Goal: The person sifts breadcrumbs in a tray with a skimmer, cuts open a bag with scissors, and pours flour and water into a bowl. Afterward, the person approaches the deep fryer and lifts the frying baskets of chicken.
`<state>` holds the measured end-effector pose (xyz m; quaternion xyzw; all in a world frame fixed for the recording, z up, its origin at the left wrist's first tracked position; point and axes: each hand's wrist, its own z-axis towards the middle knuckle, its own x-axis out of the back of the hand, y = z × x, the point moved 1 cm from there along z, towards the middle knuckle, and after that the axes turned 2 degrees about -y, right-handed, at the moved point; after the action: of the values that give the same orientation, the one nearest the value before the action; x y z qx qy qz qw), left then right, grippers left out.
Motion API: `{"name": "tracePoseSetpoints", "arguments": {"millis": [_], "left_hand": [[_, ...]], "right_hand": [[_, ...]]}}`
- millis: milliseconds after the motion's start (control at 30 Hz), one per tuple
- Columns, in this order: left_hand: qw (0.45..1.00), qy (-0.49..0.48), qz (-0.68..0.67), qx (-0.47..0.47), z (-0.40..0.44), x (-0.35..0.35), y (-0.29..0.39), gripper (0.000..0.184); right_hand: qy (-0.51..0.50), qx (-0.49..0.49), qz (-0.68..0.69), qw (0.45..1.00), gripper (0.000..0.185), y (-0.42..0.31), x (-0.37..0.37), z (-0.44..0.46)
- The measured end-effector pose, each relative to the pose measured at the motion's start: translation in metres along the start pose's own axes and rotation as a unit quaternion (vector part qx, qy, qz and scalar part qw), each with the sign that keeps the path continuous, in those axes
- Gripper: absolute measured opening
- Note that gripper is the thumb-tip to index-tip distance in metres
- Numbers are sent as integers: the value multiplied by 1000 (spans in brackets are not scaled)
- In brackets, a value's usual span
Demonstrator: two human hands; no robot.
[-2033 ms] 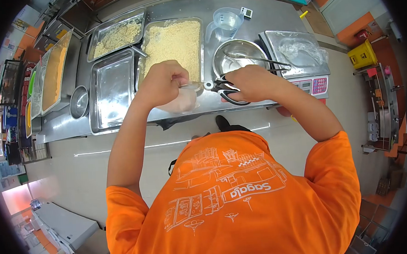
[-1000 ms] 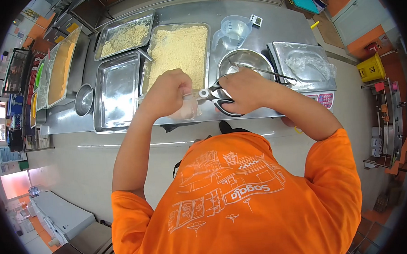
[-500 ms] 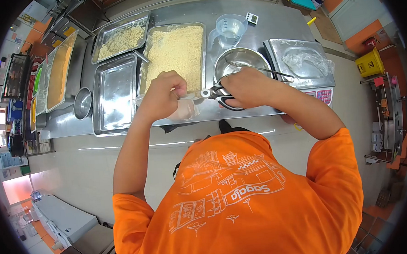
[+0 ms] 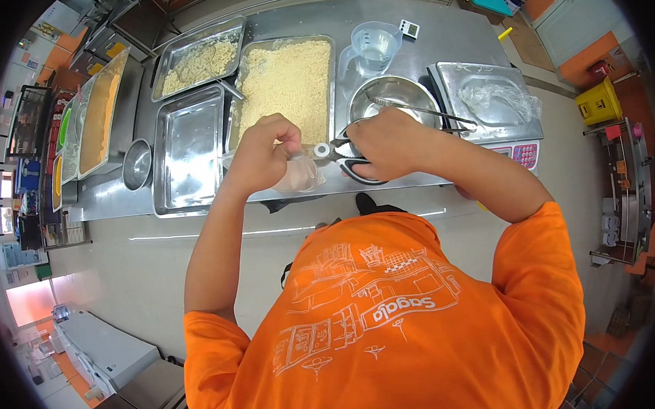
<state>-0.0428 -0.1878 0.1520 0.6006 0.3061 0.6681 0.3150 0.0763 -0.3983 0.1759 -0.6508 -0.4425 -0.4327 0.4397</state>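
The left hand (image 4: 266,154) has its thumb and fingertips pressed together, pinching a clear plastic bag (image 4: 301,175) that hangs over the near edge of the tabletop (image 4: 116,197). The right hand (image 4: 387,143) grips the black handles of the scissors (image 4: 322,151); its fingers are curled around them, and the handles stand apart. The scissors point toward the left hand, their pivot right beside the bag; how far the blades are open cannot be told, as the left hand partly covers them.

Just beyond the left hand, a large tray (image 4: 332,86) holds a broad layer of pale yellow crumbs. To its left, along the near edge, a metal tray (image 4: 188,152) shows its shiny bottom, and a smaller tray (image 4: 159,78) with clumped crumbs lies toward the far left corner. A small metal bowl (image 4: 137,164) sits near the left end, next to a deep pan (image 4: 86,154) with an orange-brown layer inside.

Beyond the right hand is a metal mixing bowl (image 4: 409,89), with a long-handled metal tool (image 4: 452,116) lying across its rim. A clear measuring jug (image 4: 375,45) stands toward the far edge, beside a white timer (image 4: 409,28). At the right end, a scale (image 4: 525,155) carries a metal platter (image 4: 451,83) with crumpled clear plastic (image 4: 496,101) on it.
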Motion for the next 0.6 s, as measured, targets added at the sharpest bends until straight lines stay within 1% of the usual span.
{"name": "tracePoseSetpoints", "arguments": {"millis": [133, 200, 267, 367, 500, 600], "left_hand": [[1000, 2, -24, 16, -1, 2, -2, 13], [1000, 3, -16, 14, -1, 2, -4, 12], [1000, 2, -9, 14, -1, 2, -4, 12], [1000, 4, -2, 17, -2, 5, -6, 10], [999, 19, -28, 30, -4, 8, -12, 8], [998, 17, -47, 34, -3, 5, -10, 7]], "right_hand": [[-3, 2, -8, 1000, 40, 6, -2, 2], [-9, 1, -15, 1000, 40, 5, 1, 3], [8, 4, -27, 1000, 38, -2, 6, 5], [0, 8, -32, 999, 40, -2, 4, 10], [-4, 0, -26, 1000, 42, 4, 7, 9], [-20, -12, -38, 999, 39, -3, 12, 11]]}}
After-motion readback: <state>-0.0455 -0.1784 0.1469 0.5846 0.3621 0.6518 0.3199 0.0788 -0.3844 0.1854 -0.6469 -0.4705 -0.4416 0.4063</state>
